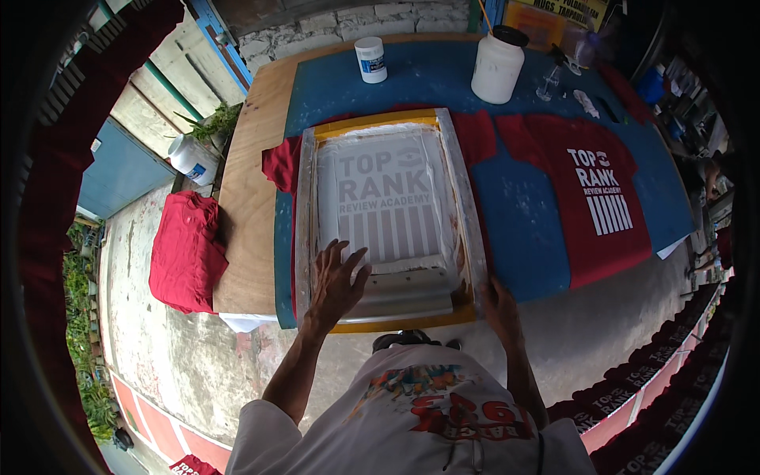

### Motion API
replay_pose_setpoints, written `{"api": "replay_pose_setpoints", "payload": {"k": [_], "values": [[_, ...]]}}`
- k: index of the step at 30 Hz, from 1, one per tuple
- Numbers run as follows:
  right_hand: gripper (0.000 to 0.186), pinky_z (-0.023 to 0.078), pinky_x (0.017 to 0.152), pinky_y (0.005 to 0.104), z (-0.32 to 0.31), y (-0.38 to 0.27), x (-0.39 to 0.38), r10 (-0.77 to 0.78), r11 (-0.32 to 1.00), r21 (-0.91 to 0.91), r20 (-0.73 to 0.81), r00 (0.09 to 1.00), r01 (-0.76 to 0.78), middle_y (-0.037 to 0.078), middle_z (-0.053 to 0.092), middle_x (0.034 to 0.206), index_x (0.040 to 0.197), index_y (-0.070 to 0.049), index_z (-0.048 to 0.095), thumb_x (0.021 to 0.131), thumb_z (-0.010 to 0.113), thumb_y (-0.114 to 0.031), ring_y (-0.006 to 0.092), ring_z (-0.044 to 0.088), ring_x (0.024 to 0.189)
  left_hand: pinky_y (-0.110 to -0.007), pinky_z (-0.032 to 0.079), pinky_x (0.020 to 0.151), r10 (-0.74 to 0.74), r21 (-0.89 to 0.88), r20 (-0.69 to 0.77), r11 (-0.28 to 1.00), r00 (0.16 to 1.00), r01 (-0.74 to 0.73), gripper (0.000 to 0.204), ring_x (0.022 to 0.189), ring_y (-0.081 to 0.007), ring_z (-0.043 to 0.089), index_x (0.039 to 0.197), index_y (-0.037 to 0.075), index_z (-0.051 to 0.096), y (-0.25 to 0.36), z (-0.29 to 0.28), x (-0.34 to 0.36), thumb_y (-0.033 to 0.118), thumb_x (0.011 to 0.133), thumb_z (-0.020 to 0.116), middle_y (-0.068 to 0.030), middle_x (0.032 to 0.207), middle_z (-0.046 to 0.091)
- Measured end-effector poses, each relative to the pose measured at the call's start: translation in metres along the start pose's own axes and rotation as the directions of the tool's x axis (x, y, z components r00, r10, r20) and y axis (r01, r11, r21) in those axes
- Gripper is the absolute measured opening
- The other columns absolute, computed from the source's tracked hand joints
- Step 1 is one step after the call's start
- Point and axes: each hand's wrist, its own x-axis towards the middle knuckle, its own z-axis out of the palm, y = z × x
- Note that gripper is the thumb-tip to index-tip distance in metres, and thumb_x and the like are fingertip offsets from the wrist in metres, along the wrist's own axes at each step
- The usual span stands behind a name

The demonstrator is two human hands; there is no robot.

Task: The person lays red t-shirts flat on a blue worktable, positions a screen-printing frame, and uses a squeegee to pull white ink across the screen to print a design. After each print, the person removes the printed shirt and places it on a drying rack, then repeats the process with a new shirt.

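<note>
A silkscreen frame point(465, 198) with white ink over its mesh lies on a dark red shirt point(279, 165), whose sleeves stick out on both sides. Lettering and stripes show through the mesh. My left hand point(339, 283) is open, fingers spread above the near left part of the screen, holding nothing. A wide metal squeegee point(404, 294) rests across the screen's near end, just right of that hand. At the frame's near right corner, my right hand point(499, 307) grips the side rail, its fingers partly hidden.
A printed red shirt point(598, 194) lies flat on the blue table covering point(518, 229) at right. A white tub point(370, 60) and a larger white jar point(499, 67) with a stick stand at the back. Folded red shirts point(186, 252) sit by the wooden left edge.
</note>
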Motion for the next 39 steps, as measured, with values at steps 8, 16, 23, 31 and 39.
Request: {"api": "replay_pose_setpoints", "payload": {"k": [8,16,23,31,39], "values": [[0.055,0.050,0.114,0.0503,0.000,-0.001,-0.004,0.003,0.999,0.049,-0.019,1.000,-0.002,0.032,0.067,0.144,0.153,-0.002,0.060,0.112,0.063,-0.039,0.0481,0.064,0.136,-0.079,0.021,0.126,0.191,0.086,0.353,0.968,0.916,-0.235,0.046,0.161,-0.0499,0.028,0.147,0.010,0.069,0.035,0.078,0.071,0.036,0.110,0.059,-0.0273,0.165,0.041],[0.055,0.051,0.113,0.0497,0.001,-0.003,-0.003,-0.024,0.994,0.110,-0.041,0.999,0.029,0.032,0.068,0.143,0.152,-0.001,0.061,0.112,0.063,-0.039,0.0483,0.065,0.135,-0.079,0.022,0.125,0.190,0.067,0.388,0.970,0.902,-0.234,0.049,0.161,-0.0498,0.027,0.150,0.011,0.065,0.032,0.088,0.065,0.031,0.106,0.060,-0.0275,0.164,0.041],[0.056,0.053,0.110,0.0489,0.000,0.002,0.002,-0.064,0.996,0.064,-0.014,0.998,0.064,0.030,0.071,0.139,0.154,-0.002,0.059,0.114,0.061,-0.040,0.0458,0.068,0.131,-0.076,0.022,0.127,0.130,0.044,0.409,0.986,0.903,-0.162,0.049,0.163,-0.0479,0.026,0.150,0.012,0.065,0.035,0.084,0.067,0.027,0.104,0.061,-0.0267,0.169,0.038],[0.056,0.053,0.110,0.0509,-0.004,-0.002,0.000,-0.026,0.999,0.035,-0.012,1.000,0.026,0.033,0.069,0.139,0.152,0.001,0.060,0.112,0.064,-0.037,0.0477,0.067,0.132,-0.074,0.017,0.130,0.067,-0.010,0.367,0.998,0.928,-0.068,0.048,0.166,-0.0471,0.023,0.151,0.014,0.066,0.043,0.085,0.098,0.024,0.104,0.060,-0.0261,0.173,0.034],[0.055,0.053,0.109,0.0492,-0.003,0.000,-0.001,-0.083,0.989,0.121,-0.033,0.996,0.087,0.032,0.069,0.140,0.154,-0.002,0.060,0.112,0.064,-0.038,0.0476,0.067,0.132,-0.075,0.014,0.131,0.047,0.062,0.425,0.995,0.904,-0.081,0.051,0.166,-0.0472,0.021,0.151,0.011,0.065,0.052,0.111,0.127,0.025,0.102,0.061,-0.0266,0.173,0.033]]}}
